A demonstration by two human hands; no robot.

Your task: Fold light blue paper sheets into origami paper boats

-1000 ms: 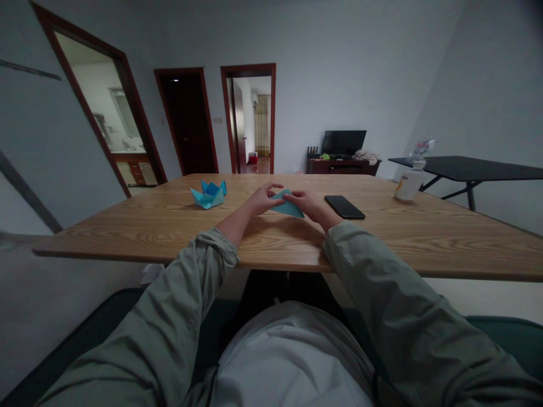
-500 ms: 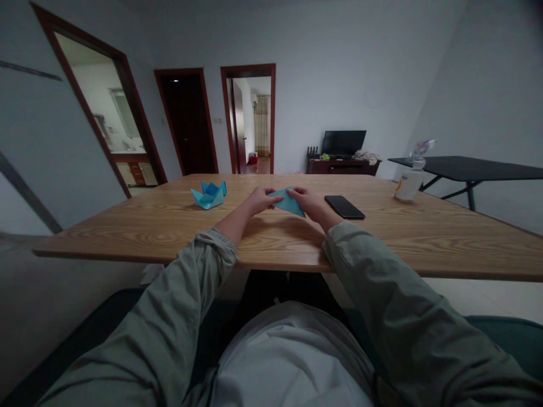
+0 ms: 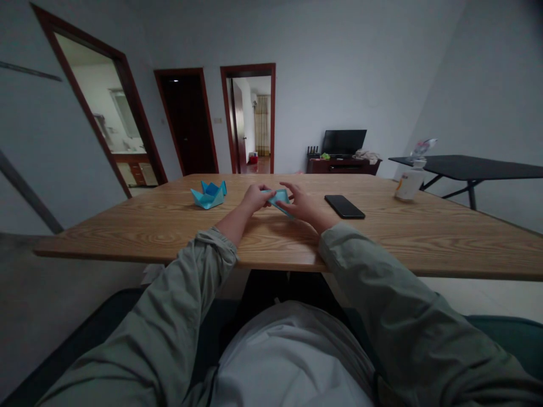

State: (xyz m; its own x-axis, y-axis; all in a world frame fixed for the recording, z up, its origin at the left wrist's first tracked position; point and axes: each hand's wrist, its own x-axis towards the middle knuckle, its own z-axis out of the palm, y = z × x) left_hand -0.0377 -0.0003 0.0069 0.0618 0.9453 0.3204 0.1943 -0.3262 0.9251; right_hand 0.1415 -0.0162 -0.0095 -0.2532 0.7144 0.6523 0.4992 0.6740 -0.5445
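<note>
A folded piece of light blue paper [image 3: 280, 198] lies between my hands on the wooden table [image 3: 382, 237]. My left hand [image 3: 253, 198] is curled, its fingers pinching the paper's left end. My right hand [image 3: 302, 204] rests over the paper's right part, fingers partly spread and pressing it down. Most of the sheet is hidden under my right hand. Both forearms, in grey-green sleeves, reach over the table's near edge.
A finished blue paper boat [image 3: 209, 195] sits on the table left of my hands. A black phone [image 3: 344, 207] lies to the right, and a white bottle [image 3: 409, 181] stands at the far right. A dark side table [image 3: 475, 168] is beyond; doorways lie behind.
The paper went from a wide flat triangle to a smaller folded shape. My right hand slid left over it and its fingers spread; my left hand closed tighter on the left end.
</note>
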